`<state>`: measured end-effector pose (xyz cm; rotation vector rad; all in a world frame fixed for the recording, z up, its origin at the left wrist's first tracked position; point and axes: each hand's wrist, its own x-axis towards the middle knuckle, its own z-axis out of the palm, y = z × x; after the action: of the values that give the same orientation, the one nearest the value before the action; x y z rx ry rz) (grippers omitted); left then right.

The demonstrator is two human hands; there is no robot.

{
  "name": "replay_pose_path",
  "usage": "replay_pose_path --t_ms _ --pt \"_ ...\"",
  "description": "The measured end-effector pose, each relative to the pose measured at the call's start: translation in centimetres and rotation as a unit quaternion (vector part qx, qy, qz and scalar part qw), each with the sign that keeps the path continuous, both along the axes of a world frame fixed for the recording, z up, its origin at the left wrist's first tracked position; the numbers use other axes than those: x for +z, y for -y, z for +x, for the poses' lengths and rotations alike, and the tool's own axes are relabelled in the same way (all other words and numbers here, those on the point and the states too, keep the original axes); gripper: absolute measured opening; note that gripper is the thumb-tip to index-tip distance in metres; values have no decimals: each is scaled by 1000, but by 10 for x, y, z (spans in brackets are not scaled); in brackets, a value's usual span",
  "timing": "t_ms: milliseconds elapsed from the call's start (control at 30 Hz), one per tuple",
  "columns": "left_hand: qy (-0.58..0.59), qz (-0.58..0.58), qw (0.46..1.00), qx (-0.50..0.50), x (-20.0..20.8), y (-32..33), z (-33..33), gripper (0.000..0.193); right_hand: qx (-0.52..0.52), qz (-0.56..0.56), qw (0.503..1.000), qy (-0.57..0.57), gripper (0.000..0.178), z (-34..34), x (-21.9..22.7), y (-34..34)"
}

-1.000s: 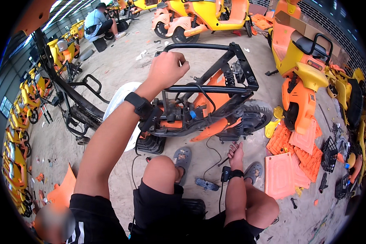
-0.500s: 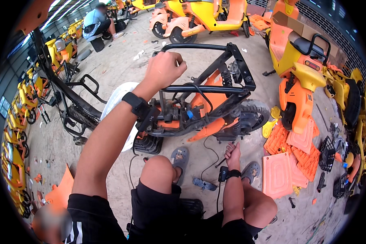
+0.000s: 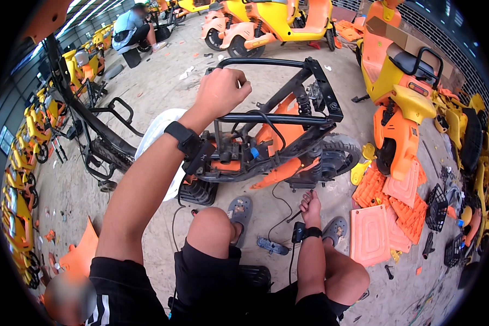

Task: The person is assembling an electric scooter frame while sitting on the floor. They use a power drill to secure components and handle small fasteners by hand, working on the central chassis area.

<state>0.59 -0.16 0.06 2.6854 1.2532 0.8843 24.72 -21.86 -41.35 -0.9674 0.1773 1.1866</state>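
Since nothing visibly moved, work looked paused: left grip (image 3: 223, 91) was balled, black tubular metal frame (image 3: 288, 118) beneath; right grip (image 3: 311, 206) apparently clamped on thin dark rod (image 3: 294, 217).

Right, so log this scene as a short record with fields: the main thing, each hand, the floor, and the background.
Main thing: black scooter frame with orange parts
Left hand: fingers curled, over the frame; hold unclear
Right hand: low, near the rear wheel; appears to hold a thin dark rod
Floor: orange panels to the right
Background: yellow-and-orange scooters, a seated person
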Motion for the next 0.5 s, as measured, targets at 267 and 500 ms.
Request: replay_pose_path --t_ms 267,500 --pt "-8 3 1000 13 -3 -2 -9 28 -7 -25 999 -27 31 -15 19 -1" --pt "-3 4 1000 -1 0 -1 -1 28 -8 -3 1000 11 35 0 -2 -1"
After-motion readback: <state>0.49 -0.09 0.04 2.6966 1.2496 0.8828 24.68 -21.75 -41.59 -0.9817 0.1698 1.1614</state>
